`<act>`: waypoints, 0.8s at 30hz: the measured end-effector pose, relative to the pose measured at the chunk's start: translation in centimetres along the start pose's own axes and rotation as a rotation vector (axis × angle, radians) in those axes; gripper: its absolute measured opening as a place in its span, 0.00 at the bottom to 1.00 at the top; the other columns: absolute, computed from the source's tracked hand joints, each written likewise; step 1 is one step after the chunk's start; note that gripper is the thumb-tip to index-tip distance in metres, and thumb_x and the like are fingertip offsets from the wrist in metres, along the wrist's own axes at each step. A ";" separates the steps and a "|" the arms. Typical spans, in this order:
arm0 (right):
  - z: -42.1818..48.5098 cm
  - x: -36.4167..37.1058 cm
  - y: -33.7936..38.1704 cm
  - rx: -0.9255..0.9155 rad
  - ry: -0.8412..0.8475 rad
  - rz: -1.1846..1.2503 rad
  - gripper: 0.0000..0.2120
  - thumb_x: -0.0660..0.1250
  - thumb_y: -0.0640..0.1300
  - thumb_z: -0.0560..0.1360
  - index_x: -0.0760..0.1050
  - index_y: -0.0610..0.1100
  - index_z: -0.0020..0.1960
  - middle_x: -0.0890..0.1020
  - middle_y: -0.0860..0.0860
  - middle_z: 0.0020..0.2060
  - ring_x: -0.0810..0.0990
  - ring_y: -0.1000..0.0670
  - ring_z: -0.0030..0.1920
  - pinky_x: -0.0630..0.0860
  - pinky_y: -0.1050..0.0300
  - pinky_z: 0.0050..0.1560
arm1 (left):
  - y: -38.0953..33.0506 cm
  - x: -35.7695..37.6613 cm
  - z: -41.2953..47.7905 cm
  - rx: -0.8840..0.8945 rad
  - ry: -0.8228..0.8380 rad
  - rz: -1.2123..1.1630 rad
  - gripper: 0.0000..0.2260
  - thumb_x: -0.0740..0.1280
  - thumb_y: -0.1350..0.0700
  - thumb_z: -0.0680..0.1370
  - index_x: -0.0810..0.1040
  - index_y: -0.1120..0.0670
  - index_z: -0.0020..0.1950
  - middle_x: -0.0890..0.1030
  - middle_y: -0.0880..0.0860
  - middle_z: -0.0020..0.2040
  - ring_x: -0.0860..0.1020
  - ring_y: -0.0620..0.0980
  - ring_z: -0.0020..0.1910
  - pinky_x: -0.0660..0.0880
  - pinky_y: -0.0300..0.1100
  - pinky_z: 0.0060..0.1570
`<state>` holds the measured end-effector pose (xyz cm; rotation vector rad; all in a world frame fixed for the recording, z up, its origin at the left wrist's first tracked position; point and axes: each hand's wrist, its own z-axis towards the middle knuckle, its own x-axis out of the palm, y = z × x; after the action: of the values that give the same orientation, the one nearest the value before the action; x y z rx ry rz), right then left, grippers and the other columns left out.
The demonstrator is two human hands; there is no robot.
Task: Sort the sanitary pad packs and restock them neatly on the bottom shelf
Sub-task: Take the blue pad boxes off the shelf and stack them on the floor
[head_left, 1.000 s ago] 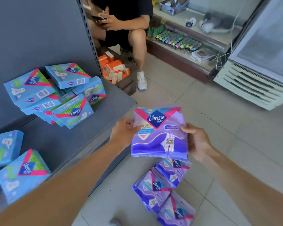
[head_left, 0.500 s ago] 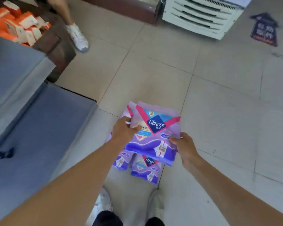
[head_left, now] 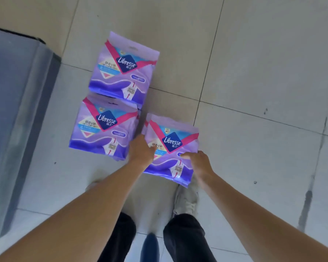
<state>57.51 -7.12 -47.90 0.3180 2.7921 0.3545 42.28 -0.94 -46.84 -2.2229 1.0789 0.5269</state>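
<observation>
Three purple Libresse sanitary pad packs are on the tiled floor below me. One purple pack (head_left: 124, 69) lies farthest from me. A second purple pack (head_left: 104, 129) lies nearer, at the left. The third purple pack (head_left: 173, 148) is low over the floor beside my feet, held at both sides. My left hand (head_left: 141, 151) grips its left edge and my right hand (head_left: 197, 163) grips its right lower edge. The grey bottom shelf (head_left: 11, 114) runs along the left edge of the view.
My dark trouser legs (head_left: 184, 237) and a light shoe (head_left: 187, 199) are right under the held pack. Pale floor tiles (head_left: 263, 72) stretch to the right and ahead. The shelf's front lip (head_left: 36, 129) stands close to the left packs.
My view has tipped straight down, losing the blue packs and the seated person. The held purple pack has come down from chest height to beside the floor packs, still in both hands.
</observation>
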 end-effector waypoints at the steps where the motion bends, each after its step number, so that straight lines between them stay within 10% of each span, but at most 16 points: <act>1: 1.0 0.4 -0.6 -0.003 0.005 0.006 0.18 0.73 0.43 0.68 0.72 0.41 0.54 0.81 0.46 0.43 0.81 0.48 0.38 0.71 0.60 0.31 | 0.6 0.8 0.6 0.001 -0.014 0.019 0.19 0.69 0.54 0.76 0.71 0.63 0.62 0.78 0.60 0.61 0.75 0.59 0.62 0.71 0.44 0.54; 10: 4.7 3.9 -1.3 -0.056 -0.002 0.021 0.32 0.70 0.50 0.56 0.71 0.44 0.59 0.81 0.45 0.52 0.82 0.42 0.50 0.78 0.43 0.56 | 2.2 2.4 3.8 -0.032 -0.074 0.026 0.19 0.69 0.55 0.76 0.70 0.63 0.62 0.76 0.61 0.62 0.74 0.61 0.63 0.71 0.49 0.57; 15: 3.7 3.7 -1.0 -0.057 -0.036 -0.067 0.27 0.70 0.49 0.63 0.70 0.43 0.60 0.81 0.45 0.51 0.82 0.42 0.49 0.79 0.46 0.54 | 1.1 1.4 3.4 -0.042 -0.052 0.103 0.21 0.67 0.54 0.77 0.67 0.63 0.66 0.74 0.60 0.65 0.74 0.58 0.64 0.73 0.46 0.58; 24: -8.6 3.0 6.2 -0.415 -0.082 -0.691 0.20 0.65 0.48 0.74 0.70 0.40 0.62 0.78 0.43 0.58 0.77 0.42 0.58 0.74 0.49 0.59 | -4.1 -9.6 -3.4 -0.005 -0.007 0.080 0.14 0.62 0.53 0.80 0.73 0.59 0.61 0.77 0.56 0.59 0.77 0.56 0.58 0.73 0.43 0.49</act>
<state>53.05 -2.27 -39.02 -0.6866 2.4614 0.6937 40.19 4.13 -37.35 -2.1871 1.1683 0.5719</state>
